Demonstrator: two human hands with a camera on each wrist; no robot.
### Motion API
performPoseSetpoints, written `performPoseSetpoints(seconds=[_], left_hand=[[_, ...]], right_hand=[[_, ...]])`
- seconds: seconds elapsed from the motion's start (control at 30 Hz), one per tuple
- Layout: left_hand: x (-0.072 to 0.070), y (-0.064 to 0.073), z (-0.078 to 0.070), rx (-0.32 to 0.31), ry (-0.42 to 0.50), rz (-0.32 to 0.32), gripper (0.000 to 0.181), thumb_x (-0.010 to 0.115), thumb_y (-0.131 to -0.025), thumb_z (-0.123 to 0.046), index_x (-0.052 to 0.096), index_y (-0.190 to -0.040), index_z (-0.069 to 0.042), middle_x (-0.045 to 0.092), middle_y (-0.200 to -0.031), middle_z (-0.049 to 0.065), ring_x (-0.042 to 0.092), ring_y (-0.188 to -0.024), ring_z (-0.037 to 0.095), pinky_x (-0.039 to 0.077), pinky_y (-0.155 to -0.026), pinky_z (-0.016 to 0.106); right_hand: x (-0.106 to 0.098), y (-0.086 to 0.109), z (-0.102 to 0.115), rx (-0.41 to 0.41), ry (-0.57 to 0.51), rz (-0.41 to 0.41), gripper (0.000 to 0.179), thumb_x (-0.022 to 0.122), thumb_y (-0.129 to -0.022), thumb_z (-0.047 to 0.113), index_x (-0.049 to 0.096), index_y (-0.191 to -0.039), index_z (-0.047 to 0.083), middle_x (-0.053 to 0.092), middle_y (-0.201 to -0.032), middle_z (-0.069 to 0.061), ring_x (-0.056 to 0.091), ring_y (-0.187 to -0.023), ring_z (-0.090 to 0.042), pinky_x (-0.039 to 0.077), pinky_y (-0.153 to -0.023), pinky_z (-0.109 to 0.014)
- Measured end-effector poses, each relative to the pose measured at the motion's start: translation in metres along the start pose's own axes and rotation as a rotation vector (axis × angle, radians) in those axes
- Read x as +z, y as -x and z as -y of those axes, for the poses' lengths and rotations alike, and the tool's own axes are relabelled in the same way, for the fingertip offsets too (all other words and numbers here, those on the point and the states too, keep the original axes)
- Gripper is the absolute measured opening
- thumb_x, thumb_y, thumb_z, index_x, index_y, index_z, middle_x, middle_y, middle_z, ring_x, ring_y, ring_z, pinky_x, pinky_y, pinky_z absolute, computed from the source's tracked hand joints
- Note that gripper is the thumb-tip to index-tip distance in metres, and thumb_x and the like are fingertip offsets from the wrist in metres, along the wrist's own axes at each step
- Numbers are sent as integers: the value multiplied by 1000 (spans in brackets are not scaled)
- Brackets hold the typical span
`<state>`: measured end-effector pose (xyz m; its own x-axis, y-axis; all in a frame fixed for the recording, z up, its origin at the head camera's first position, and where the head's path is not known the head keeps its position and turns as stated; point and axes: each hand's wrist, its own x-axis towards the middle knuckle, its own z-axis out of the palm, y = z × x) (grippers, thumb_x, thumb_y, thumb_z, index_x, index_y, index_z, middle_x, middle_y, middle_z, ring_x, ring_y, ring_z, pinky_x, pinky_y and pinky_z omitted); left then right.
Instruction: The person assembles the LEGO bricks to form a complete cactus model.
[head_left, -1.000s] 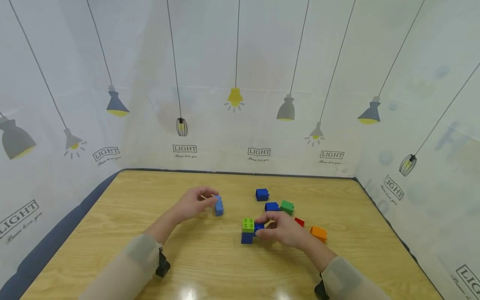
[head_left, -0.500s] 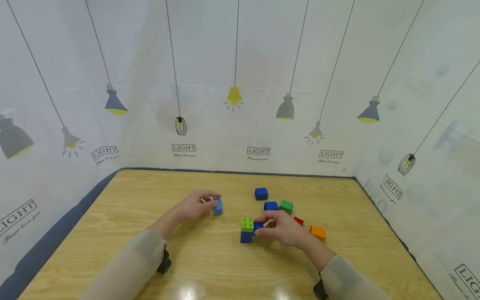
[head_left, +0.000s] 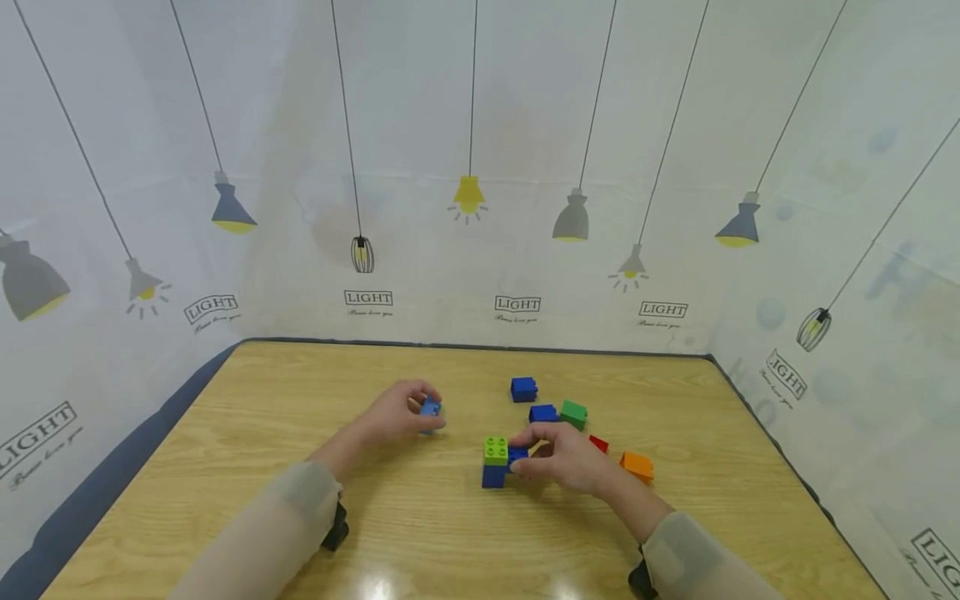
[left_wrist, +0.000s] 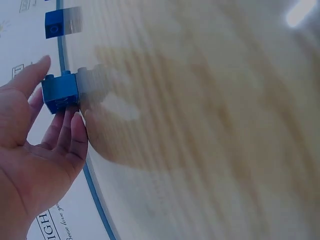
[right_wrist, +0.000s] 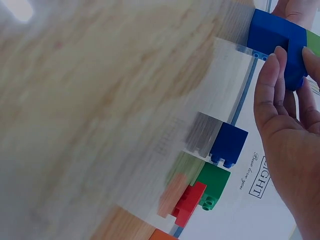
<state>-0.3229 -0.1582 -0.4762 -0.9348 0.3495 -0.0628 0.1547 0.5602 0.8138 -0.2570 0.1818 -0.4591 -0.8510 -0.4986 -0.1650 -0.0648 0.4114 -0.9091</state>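
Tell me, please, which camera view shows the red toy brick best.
The right wrist view: there the red toy brick appears larger and unobstructed, overlapping the green brick. The head view shows only a small part of it beyond the right hand; the left wrist view does not show it.

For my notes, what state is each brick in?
Light-blue brick: held in the left hand
Held blue brick: pinched by the right hand
Lime-green brick: stacked, studs up
Lower blue brick: under the lime-green brick
Far blue brick: on its side
Near blue brick: on its side
Green brick: on its side
Orange brick: on its side
Red brick: partly hidden in head view
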Motion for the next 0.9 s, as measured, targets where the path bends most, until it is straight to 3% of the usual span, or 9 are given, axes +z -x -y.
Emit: performPoseSetpoints(seconds=[0.27,0.4,0.53,0.63,0.8,0.9], left_hand=[[2,1,-2,5,-1,-6,23,72,-101,-5,72,-123,-9,68,-131,14,66,-103,23,60,-79,31],[3,3,-2,-7,-14,-30,22,66,-104,-5,74,-123,-14,70,-133,11,65,-104,23,57,-81,31],[4,3,-2,19,-7,-48,22,64,-107,-10,75,-125,-17,71,-137,10,67,-109,23,58,-85,32],[5,4,-4,51,22,-54,23,63,-109,-14,74,-128,-17,71,-140,10,67,-112,22,58,-87,31],[5,11,-14,60,141,-25,25,62,-110,-14,72,-133,-15,70,-138,12,67,-100,24,58,-75,30],[7,16,-22,62,211,-2,26,61,-111,-13,71,-135,-13,68,-138,15,67,-99,28,60,-74,32]], right_hand=[[-1,-1,0,7,-3,-5,33,84,-100,20,73,-127,7,67,-123,-13,73,-98,-21,67,-87,-33],[0,-1,-1,12,-7,-2,32,83,-100,20,73,-128,7,68,-124,-13,73,-98,-22,67,-87,-33],[0,-1,0,16,-12,3,33,83,-100,20,73,-128,7,68,-124,-13,73,-99,-22,67,-88,-33],[0,-1,0,17,-13,-2,33,83,-100,20,73,-128,7,68,-124,-12,73,-98,-21,67,-88,-34],[-1,-1,0,14,-13,-6,33,84,-99,20,74,-128,7,69,-123,-12,73,-99,-21,67,-88,-35],[-1,-1,0,17,-10,-6,34,84,-99,20,74,-129,7,69,-124,-11,73,-99,-21,67,-89,-35]])
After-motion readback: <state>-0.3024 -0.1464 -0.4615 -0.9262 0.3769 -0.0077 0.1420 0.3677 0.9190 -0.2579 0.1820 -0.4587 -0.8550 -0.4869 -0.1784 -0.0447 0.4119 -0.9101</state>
